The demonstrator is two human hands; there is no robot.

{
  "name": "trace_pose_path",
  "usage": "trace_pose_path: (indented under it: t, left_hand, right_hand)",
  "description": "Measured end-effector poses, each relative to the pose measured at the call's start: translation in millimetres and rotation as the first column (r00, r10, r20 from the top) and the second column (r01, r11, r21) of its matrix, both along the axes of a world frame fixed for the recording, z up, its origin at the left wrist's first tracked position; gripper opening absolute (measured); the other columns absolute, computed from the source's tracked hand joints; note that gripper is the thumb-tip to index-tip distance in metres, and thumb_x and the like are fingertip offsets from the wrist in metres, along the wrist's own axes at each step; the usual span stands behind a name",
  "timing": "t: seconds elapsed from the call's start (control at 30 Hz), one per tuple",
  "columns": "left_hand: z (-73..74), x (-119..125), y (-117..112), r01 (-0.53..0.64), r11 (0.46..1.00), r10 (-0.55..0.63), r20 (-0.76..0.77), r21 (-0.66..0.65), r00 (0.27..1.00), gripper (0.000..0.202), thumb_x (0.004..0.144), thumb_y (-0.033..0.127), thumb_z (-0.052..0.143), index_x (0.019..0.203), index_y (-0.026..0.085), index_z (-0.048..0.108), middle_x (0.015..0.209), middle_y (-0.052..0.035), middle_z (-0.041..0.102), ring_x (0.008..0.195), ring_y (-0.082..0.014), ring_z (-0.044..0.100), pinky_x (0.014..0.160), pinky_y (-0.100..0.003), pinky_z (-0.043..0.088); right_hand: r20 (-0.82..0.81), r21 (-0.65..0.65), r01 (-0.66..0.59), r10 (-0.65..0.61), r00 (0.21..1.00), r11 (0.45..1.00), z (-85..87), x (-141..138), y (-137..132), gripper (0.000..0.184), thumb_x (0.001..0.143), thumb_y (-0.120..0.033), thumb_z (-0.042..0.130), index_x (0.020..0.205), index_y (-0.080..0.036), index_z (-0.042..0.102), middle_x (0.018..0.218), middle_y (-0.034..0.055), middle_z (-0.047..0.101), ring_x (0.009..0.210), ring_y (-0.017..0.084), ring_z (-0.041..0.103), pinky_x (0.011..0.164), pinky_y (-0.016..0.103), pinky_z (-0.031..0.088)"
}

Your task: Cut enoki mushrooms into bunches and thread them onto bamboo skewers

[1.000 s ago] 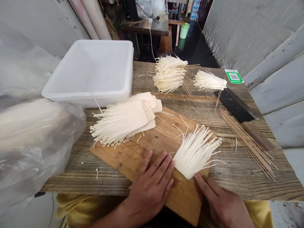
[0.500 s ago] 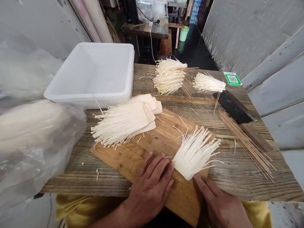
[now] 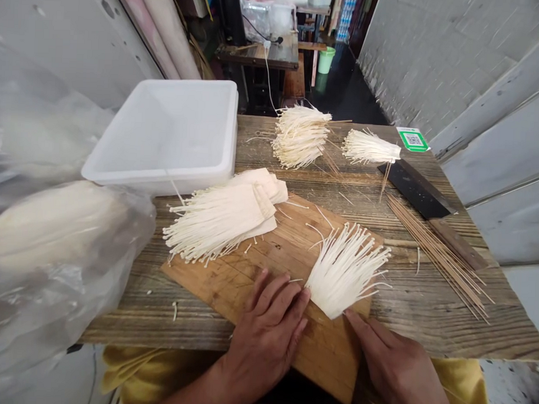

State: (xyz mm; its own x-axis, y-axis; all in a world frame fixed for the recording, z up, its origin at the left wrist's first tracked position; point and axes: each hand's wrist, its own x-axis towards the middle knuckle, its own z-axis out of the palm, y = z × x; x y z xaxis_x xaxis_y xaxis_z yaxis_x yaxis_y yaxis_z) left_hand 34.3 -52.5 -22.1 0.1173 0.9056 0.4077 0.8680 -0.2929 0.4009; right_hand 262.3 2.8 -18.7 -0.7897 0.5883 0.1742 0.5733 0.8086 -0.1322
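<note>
1. A clear plastic bag (image 3: 68,265), pale contents inside, fills nine o'clock beside a worn wooden bench (image 3: 194,326).
2. A white tub (image 3: 166,133) stands between ten and eleven o'clock from the cutting board (image 3: 222,283).
3. A pile of trimmed long-stemmed mushrooms (image 3: 220,218) lies over the board's ten o'clock edge, heads toward nine.
4. The left hand (image 3: 269,326) rests palm down on the board, its grip released, fingers extended. The fanned mushroom bundle lies at two o'clock from it, the forefinger at the bundle's cut base, apparently touching.
5. A thick skewered bundle (image 3: 300,138) sits at eleven o'clock from the fanned one, on the bench's far side.
6. The fanned mushroom bundle (image 3: 344,275) lies flat on the board between the two hands, heads spread toward one o'clock, cut base toward seven.
7. A smaller skewered bundle (image 3: 371,146) lies at twelve o'clock from it.
8. The right hand (image 3: 392,353) has its forefinger at the base's lower corner, the bundle at eleven o'clock; whether that grip pinches anything cannot be told.
9. A printed card (image 3: 413,139) and a cleaver (image 3: 411,186) lie toward one o'clock, loose skewers (image 3: 436,255) between two and three.
</note>
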Motion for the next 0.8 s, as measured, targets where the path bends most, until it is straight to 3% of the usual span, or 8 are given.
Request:
trace_pose_path:
  t: [0.27,0.43,0.57,0.73,0.8]
  left_hand:
    - [-0.8,-1.2,-0.6,-0.009,1.000,0.009,-0.021,-0.024,1.000,0.035,0.087,0.016,0.051,0.121,0.017,0.060,0.126,-0.0066,0.062,0.126,-0.0246,0.046,0.115,-0.050,0.025]
    - [-2.0,-0.7,-0.7,-0.012,1.000,0.010,-0.084,-0.016,0.996,0.034,0.088,0.018,0.051,0.121,0.017,0.060,0.140,-0.0080,0.051,0.135,-0.0268,0.036,0.115,-0.052,0.020]
    - [-4.6,-0.8,-1.9,0.009,1.000,-0.010,-0.134,-0.005,0.991,0.035,0.090,0.017,0.047,0.124,0.017,0.057,0.133,-0.0050,0.058,0.133,-0.0224,0.041,0.118,-0.050,0.010]
    - [-6.4,-4.1,-4.9,-0.017,1.000,0.013,-0.248,-0.012,0.969,0.046,0.091,0.016,0.043,0.135,0.004,0.042,0.138,-0.0153,0.051,0.136,-0.0229,0.037,0.116,-0.050,0.015]
    - [-5.9,-4.0,-4.9,-0.018,1.000,0.014,-0.287,-0.009,0.958,0.047,0.091,0.016,0.043,0.136,0.007,0.041,0.140,-0.0145,0.050,0.138,-0.0230,0.034,0.117,-0.051,0.012]
  right_hand:
    - [0.010,-0.056,0.008,-0.007,1.000,0.998,5.6,-11.6,3.5,0.035,0.077,0.002,0.033,0.103,-0.015,0.049,0.073,0.0045,0.066,0.050,0.014,0.061,0.045,0.024,0.044]
    - [0.054,-0.002,0.031,-0.031,0.998,1.000,8.3,-18.3,3.5,0.033,0.069,0.003,0.040,0.092,-0.019,0.048,0.064,-0.0003,0.060,0.044,0.015,0.055,0.044,0.025,0.036]
    - [0.052,-0.035,0.054,-0.052,0.997,0.998,6.9,-16.0,1.1,0.035,0.066,0.005,0.044,0.091,-0.020,0.048,0.068,-0.0018,0.061,0.047,0.015,0.057,0.046,0.024,0.034]
    - [0.049,-0.031,0.078,-0.077,0.996,0.996,5.1,-15.2,0.9,0.031,0.068,0.004,0.045,0.087,-0.021,0.048,0.067,-0.0024,0.060,0.047,0.015,0.056,0.046,0.025,0.031]
    - [0.065,0.001,0.073,-0.073,0.995,0.997,5.2,-16.0,1.3,0.029,0.069,0.003,0.046,0.086,-0.021,0.049,0.067,-0.0018,0.060,0.047,0.015,0.055,0.046,0.025,0.030]
